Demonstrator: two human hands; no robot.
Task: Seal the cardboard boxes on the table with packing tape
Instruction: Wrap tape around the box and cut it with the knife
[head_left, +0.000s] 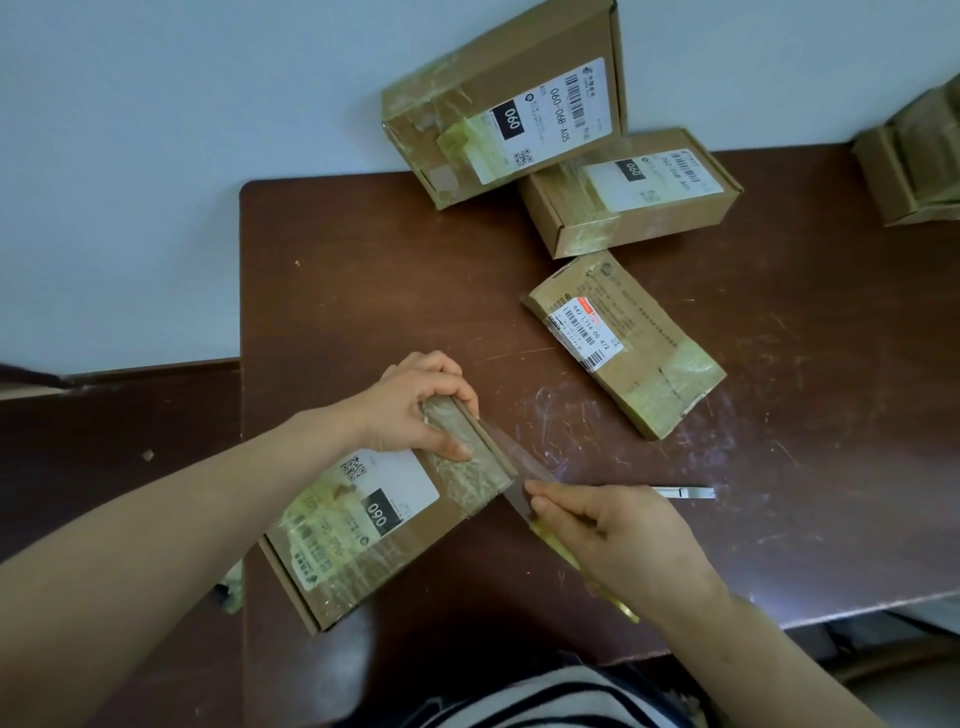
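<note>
Two hands work the nearest cardboard box (363, 540): left hand (415, 410) grips its taped end, right hand (618, 540) pinches a clear tape strip (511, 457) stretched from it.

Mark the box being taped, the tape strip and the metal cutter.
box being taped (434, 527), head view, top face beside label.
tape strip (511, 454), head view, middle of clear span.
metal cutter (683, 492), head view, its exposed end.
</note>
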